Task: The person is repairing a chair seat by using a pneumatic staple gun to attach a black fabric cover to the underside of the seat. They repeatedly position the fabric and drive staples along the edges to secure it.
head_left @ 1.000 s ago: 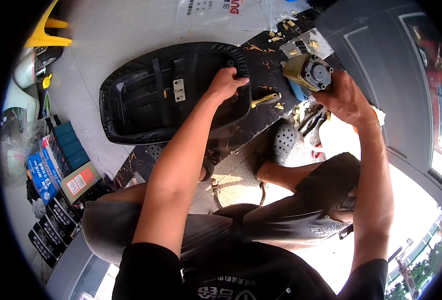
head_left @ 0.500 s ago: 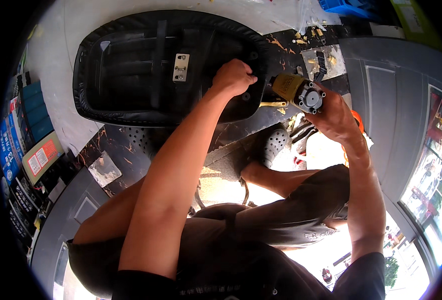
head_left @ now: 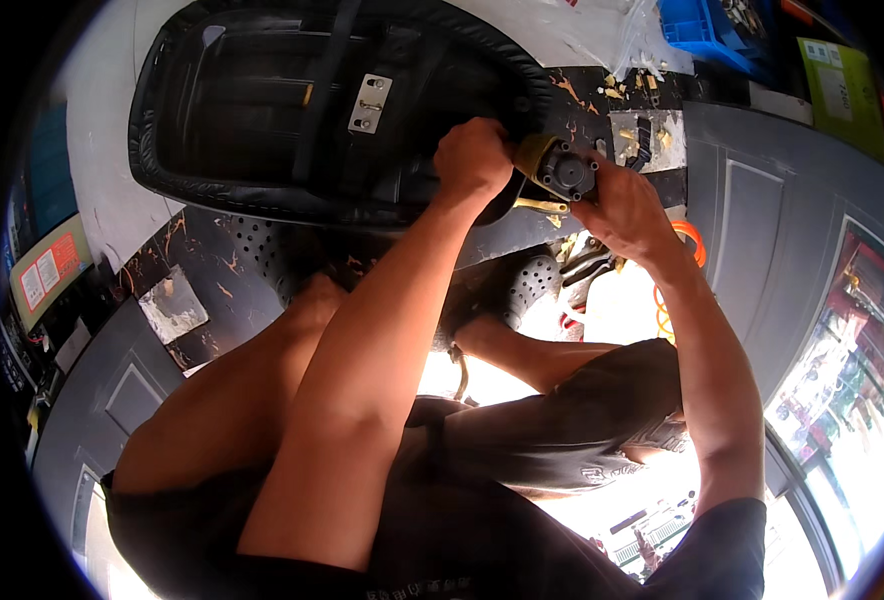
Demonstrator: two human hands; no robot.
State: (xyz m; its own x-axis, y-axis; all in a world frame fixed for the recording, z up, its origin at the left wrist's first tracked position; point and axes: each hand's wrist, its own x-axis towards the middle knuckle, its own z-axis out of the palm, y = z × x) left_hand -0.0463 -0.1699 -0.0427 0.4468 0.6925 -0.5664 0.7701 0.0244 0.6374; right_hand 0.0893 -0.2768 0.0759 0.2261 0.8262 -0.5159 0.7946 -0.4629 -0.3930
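An upside-down black vehicle seat (head_left: pixel 252 130) lies in front of me, its hollow underside facing up. A small metal bracket (head_left: pixel 370 103) with bolts sits at its middle. Over the seat's right end my left hand (head_left: pixel 472 160) is closed, fingers curled; what they hold, if anything, is hidden. Beside it my right hand (head_left: pixel 627 205) grips an air impact wrench (head_left: pixel 567 172) with a yellowish body and a dark bolted rear end. Its front end points at the seat near my left fingers, and the tip is out of sight.
A gold-coloured metal bar (head_left: pixel 542 205) sticks out by the seat's right edge. An orange coiled hose (head_left: pixel 690 240) hangs below my right wrist. Yellow scraps (head_left: pixel 652 90) litter the dark floor. A blue crate (head_left: pixel 712 35) stands far right, and grey door panels (head_left: pixel 752 200) flank the right.
The impact wrench and my right hand have moved left, up against my left hand. The seat sits higher in the picture and slightly turned; the view has shifted too.
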